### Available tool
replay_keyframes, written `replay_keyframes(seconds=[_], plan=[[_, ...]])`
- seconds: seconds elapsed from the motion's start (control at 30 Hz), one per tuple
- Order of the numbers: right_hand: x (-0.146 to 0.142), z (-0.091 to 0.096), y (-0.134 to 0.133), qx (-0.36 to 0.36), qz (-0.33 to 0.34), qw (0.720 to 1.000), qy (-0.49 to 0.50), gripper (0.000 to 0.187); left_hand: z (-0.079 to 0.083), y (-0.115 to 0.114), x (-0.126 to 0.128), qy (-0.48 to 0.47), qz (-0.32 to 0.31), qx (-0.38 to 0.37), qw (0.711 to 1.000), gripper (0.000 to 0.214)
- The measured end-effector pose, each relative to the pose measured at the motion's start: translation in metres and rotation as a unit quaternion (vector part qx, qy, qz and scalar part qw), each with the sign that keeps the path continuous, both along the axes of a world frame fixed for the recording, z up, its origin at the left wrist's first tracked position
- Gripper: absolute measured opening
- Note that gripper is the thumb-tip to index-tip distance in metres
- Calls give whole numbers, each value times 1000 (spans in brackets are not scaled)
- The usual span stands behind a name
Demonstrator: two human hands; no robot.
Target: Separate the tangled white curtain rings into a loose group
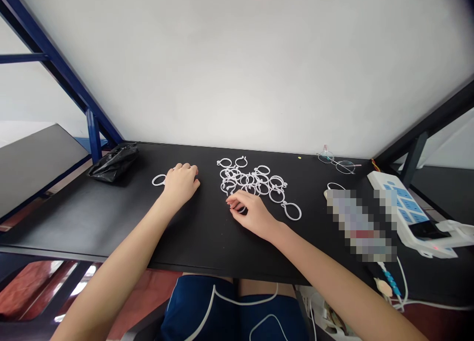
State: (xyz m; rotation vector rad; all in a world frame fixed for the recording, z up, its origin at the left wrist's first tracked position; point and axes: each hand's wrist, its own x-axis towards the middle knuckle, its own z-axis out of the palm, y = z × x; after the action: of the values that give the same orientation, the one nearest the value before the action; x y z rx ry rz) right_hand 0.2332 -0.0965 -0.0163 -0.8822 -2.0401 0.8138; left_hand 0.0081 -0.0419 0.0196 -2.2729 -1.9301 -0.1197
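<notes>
My left hand (181, 184) rests palm down on the black table, fingers bent away from me and thumb apart. A white ring (158, 180) lies against its left side, partly covered by the hand; whatever is under the palm is hidden. To the right, my right hand (252, 213) is closed in a pinch at the near edge of a loose pile of white plastic rings (262, 188). Part of one white ring (242, 210) shows between thumb and fingers. The rings have small eyelets, and several overlap one another.
A crumpled black plastic bag (114, 162) lies at the left. Eyeglasses (344, 166) sit near the wall. On the right are a blurred, cabled device (359, 227) and a white power strip (407, 207). The table's front edge (222, 271) runs above my lap.
</notes>
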Motion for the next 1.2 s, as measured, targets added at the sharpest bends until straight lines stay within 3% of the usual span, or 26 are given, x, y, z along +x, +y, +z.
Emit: replay_keyframes(seconds=[0.17,0.3,0.6,0.87,1.2], plan=[[-1,0,-1,-5,-10,999,32,28,-6,-2,13,-148,-165,24,975,18],[-1,0,-1,7,-30,998,53,34,-17,-7,27,-180,-255,-3,950,19],[-1,0,0,1,-21,999,26,31,-20,-10,31,-200,-279,-37,938,20],[4,6,1,10,-37,994,-100,20,-21,-9,30,-194,-291,-39,936,18],[2,5,0,22,-12,996,-81,22,-20,-9,32,-203,-286,-49,935,16]])
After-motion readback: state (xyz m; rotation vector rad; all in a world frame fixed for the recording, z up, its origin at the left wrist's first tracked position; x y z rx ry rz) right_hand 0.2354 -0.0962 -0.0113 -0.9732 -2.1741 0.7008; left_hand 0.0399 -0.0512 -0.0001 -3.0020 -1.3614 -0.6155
